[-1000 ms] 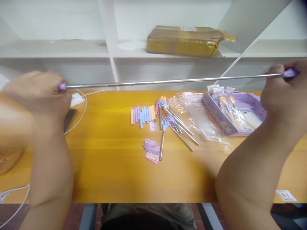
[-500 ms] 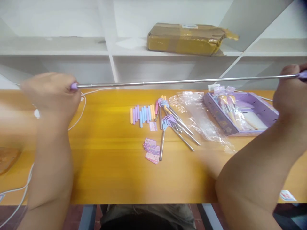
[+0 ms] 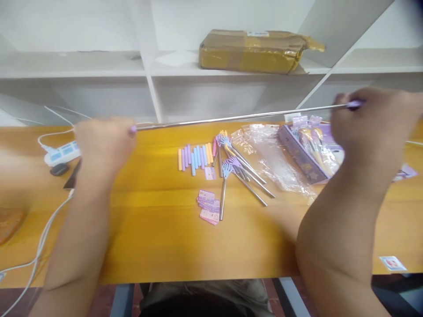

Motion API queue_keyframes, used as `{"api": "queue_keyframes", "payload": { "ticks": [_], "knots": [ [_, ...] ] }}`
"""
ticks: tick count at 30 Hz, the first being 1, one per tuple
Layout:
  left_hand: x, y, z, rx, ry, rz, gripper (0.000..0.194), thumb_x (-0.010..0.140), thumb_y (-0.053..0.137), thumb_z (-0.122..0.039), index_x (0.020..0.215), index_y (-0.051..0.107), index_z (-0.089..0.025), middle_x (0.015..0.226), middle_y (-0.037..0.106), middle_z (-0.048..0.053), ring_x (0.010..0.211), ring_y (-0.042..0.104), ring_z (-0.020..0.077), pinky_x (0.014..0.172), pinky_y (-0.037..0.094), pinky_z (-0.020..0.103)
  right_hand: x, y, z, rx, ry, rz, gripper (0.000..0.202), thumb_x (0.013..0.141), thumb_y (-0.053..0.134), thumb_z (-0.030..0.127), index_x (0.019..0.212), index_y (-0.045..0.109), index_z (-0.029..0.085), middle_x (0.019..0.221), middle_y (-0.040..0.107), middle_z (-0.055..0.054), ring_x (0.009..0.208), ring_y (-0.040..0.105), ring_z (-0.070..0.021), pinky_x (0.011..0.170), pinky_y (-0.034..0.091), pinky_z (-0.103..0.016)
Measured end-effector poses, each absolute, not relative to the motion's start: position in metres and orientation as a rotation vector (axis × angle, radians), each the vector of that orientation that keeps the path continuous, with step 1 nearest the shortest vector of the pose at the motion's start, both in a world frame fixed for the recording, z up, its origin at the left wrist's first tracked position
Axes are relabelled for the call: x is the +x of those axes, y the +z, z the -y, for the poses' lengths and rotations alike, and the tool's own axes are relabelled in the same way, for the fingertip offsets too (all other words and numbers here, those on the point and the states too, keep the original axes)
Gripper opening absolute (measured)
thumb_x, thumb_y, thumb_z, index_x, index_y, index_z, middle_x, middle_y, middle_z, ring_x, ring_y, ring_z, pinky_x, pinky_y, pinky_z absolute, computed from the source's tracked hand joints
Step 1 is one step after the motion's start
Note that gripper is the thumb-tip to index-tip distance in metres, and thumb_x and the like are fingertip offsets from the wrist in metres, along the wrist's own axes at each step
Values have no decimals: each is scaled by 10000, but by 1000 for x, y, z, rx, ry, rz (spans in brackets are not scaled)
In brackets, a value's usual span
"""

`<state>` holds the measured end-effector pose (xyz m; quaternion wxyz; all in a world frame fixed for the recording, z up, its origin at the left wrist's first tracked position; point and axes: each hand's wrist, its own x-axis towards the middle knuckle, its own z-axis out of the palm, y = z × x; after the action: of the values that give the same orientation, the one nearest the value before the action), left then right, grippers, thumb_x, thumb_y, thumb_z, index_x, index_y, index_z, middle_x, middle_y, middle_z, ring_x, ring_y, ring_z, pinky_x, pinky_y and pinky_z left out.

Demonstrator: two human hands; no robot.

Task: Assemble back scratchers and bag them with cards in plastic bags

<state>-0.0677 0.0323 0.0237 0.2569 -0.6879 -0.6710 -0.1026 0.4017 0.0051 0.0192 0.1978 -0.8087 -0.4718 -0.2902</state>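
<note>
A telescopic back scratcher (image 3: 231,118) is drawn out long and held across in front of me, above the table. Its left end, with a purple tip, is in the closed fist of my left hand (image 3: 104,143). My right hand (image 3: 373,119), blurred, is closed round the other purple end; the shape of that end is hidden. Below lie several back scratchers (image 3: 223,191) with hand-shaped heads in blue, purple and orange on metal rods. Beside them is a row of coloured handle sleeves (image 3: 197,157). Nearer me sits a small stack of pink cards (image 3: 209,207).
Clear plastic bags (image 3: 269,154) lie beside a purple box (image 3: 300,158) holding bagged items, partly behind my right arm. A power strip (image 3: 62,153) with white cables is at the left. A taped cardboard box (image 3: 251,53) stands on the white shelf (image 3: 178,70).
Both hands have come closer together, the left moving right and the right moving left. The back scratcher between them is shorter and tilts up more to the right.
</note>
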Motion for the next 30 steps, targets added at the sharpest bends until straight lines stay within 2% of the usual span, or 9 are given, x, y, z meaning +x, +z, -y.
{"api": "queue_keyframes", "payload": {
  "ticks": [2, 5, 9, 12, 14, 17, 21, 25, 30],
  "knots": [
    [-36, 11, -23, -1992, -275, 1798, 308, 969, 426, -239, 796, 680, -216, 742, 646, 73, 706, 613, 242, 627, 339, 351, 332, 23, 1, -2145, -727, 1510, 372, 1059, 508, 373, 991, 779, 128, 820, 734, -202, 732, 633, -245, 685, 354, -407],
    [-3, -8, -7, -2218, -196, 1800, 307, 971, 426, -212, 810, 687, -232, 757, 682, 81, 689, 644, 267, 595, 352, 368, 232, 14, 15, -1975, -505, 1839, 518, 1141, 293, 365, 994, 736, 139, 879, 702, -181, 677, 626, -222, 643, 379, -349],
    [1, -12, -1, -2231, -168, 1818, 308, 991, 439, -235, 811, 688, -240, 754, 693, 90, 695, 664, 294, 605, 382, 383, 180, -11, 19, -1902, -224, 2096, 571, 1161, 187, 378, 1062, 704, 156, 929, 691, -193, 732, 674, -259, 631, 400, -340],
    [-2, -9, -5, -2277, -125, 1834, 307, 995, 459, -231, 801, 697, -232, 759, 706, 105, 725, 691, 315, 635, 421, 392, 189, -21, 13, -1900, -203, 2139, 419, 1140, 300, 306, 1103, 691, 160, 995, 724, -214, 770, 699, -281, 622, 397, -339],
    [0, -10, -6, -2344, -62, 1823, 303, 992, 470, -224, 814, 715, -221, 781, 726, 125, 735, 707, 330, 631, 436, 398, 198, -20, 14, -1901, -171, 2220, 305, 1102, 398, 238, 1072, 695, 173, 963, 744, -202, 748, 706, -279, 612, 388, -334],
    [5, -15, -6, -2434, 31, 1769, 297, 993, 482, -240, 862, 746, -208, 834, 760, 153, 758, 731, 344, 623, 454, 402, 213, -8, 25, -1873, -118, 2383, 209, 1075, 510, 276, 1039, 699, 194, 868, 758, -160, 693, 702, -264, 600, 371, -329],
    [2, -27, -11, -2505, 35, 1718, 300, 997, 475, -272, 897, 751, -208, 859, 775, 168, 796, 752, 348, 630, 456, 392, 246, 13, 44, -1799, -52, 2476, 233, 1063, 558, 396, 1035, 704, 216, 799, 759, -86, 628, 666, -216, 576, 351, -311],
    [-20, -49, -30, -2460, -171, 1792, 274, 982, 477, -310, 865, 707, -218, 883, 772, 158, 858, 746, 351, 676, 464, 394, 295, 18, 42, -1811, 124, 2308, 317, 1047, 544, 488, 985, 727, 237, 819, 762, -46, 655, 658, -203, 601, 402, -310],
    [-56, -93, -36, -2502, -356, 1827, 195, 989, 491, -365, 982, 630, -228, 970, 762, 124, 918, 719, 314, 765, 500, 395, 357, -23, 23, -1993, -115, 1827, 311, 1043, 476, 379, 1013, 736, 211, 930, 779, -108, 818, 679, -265, 706, 448, -354]
  ]
}}
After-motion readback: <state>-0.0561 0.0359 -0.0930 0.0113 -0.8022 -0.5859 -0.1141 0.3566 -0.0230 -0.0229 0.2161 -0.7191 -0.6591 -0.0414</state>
